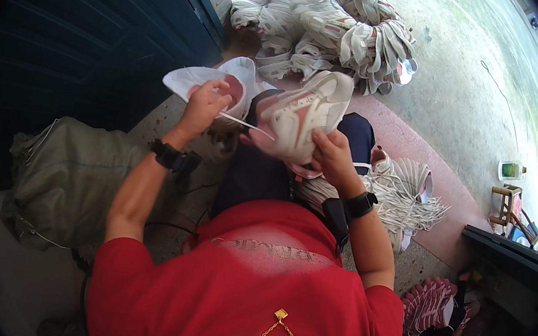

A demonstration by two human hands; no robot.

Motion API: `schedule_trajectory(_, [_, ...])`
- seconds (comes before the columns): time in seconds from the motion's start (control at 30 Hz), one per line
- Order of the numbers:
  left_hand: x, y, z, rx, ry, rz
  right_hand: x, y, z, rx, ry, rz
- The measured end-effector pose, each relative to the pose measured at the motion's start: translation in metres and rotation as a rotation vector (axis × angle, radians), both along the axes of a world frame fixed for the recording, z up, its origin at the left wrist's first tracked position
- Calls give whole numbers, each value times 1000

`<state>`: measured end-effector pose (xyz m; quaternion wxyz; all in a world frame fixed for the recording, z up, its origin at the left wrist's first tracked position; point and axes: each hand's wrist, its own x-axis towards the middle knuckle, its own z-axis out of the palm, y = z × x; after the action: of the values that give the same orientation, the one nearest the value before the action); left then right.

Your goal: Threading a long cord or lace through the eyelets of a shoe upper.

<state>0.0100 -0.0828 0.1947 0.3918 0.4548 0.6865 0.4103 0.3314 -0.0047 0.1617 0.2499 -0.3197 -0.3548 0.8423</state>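
Note:
Over my lap, my right hand point(333, 154) grips a white and pink shoe upper point(301, 115) by its lower right edge. My left hand point(206, 104) is closed on a thin white lace point(238, 121), which runs taut to the left side of that upper. Just behind my left hand is another white shoe upper point(243, 75) with a pink lining; whether my fingers touch it I cannot tell. A bundle of white laces point(408, 200) and uppers lies beside my right forearm.
A large heap of stacked white shoe uppers point(351, 25) lies on the floor ahead. To the left are a full olive sack point(75, 179) and a dark blue door point(91, 41). Pink uppers point(429, 306) lie at the lower right; a small wooden stool point(505, 201) stands farther right.

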Motion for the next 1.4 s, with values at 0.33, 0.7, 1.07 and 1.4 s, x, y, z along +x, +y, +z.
schedule_trajectory(0.33, [154,-40,5,332,518,-788,98,-5,-32,89,-241,-222])
schedule_trajectory(0.7, [178,-69,-15,424,895,-954,210,20,21,712,-852,-524])
schedule_trajectory(1.07, [164,-30,-15,397,647,-668,79,-48,-5,959,-922,-315])
schedule_trajectory(1.4, [149,-24,3,301,322,-608,51,-73,-92,-687,-15,-237])
